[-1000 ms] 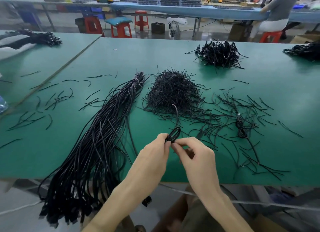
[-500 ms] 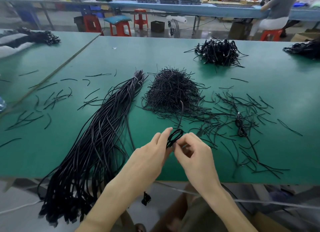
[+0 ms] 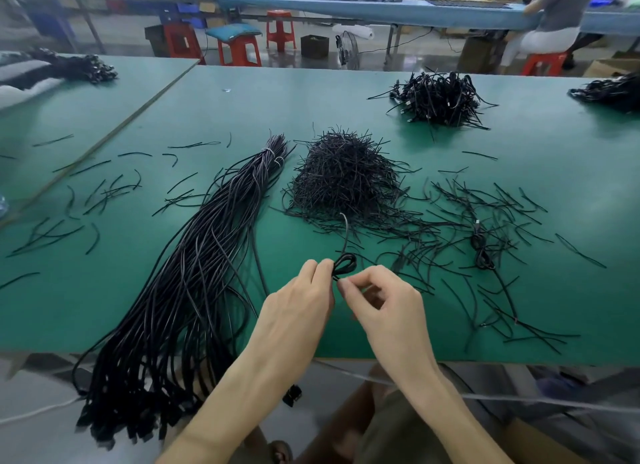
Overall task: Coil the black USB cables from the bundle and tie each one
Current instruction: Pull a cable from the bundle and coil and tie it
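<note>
Over the matte green bench, the left hand and right hand meet, both pinching a small glossy black cable loop, right of the long smooth bundle and before a bristly mound of ties.

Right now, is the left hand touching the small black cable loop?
Touching. The head view shows the left hand pinching the cable loop at its base, with no gap; the right hand pinches it just below.
</note>
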`<action>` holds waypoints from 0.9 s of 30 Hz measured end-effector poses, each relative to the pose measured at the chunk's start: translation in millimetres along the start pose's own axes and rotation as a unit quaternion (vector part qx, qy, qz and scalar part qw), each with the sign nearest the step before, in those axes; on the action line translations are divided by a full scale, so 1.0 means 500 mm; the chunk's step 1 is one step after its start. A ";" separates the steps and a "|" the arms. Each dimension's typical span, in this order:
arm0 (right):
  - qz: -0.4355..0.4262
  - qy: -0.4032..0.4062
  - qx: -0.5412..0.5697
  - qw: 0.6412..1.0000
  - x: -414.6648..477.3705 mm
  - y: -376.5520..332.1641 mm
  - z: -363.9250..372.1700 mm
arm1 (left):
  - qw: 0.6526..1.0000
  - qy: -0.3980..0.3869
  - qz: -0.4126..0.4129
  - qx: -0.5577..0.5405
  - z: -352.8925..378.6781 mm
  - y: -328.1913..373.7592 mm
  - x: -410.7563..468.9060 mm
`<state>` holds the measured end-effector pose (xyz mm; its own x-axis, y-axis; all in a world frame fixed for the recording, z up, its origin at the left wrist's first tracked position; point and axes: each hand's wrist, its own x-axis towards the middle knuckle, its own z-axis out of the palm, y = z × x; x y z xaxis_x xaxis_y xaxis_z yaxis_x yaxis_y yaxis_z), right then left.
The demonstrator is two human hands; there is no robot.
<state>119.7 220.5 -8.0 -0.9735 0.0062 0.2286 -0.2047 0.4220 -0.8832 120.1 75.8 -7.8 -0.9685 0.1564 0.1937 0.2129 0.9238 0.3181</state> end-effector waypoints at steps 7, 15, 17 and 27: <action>0.216 -0.064 0.196 0.954 0.011 -0.009 0.005 | 0.999 0.045 0.009 -0.015 -0.002 0.007 -0.011; 0.367 -0.176 0.453 0.793 0.024 -0.013 -0.007 | 0.999 0.037 0.030 -0.018 -0.003 0.009 -0.013; 0.381 -0.185 0.485 0.765 0.024 -0.008 -0.009 | 0.998 0.028 0.034 -0.043 0.002 0.004 -0.011; 0.039 -0.018 0.061 0.997 -0.005 0.021 0.012 | 0.985 0.034 -0.019 -0.171 0.022 -0.001 -0.014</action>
<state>119.3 219.3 -20.3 -0.9896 0.0007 0.1437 -0.1365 0.3077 -0.9416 125.5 78.1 -19.5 -0.9683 0.0895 0.2334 0.2187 0.7554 0.6177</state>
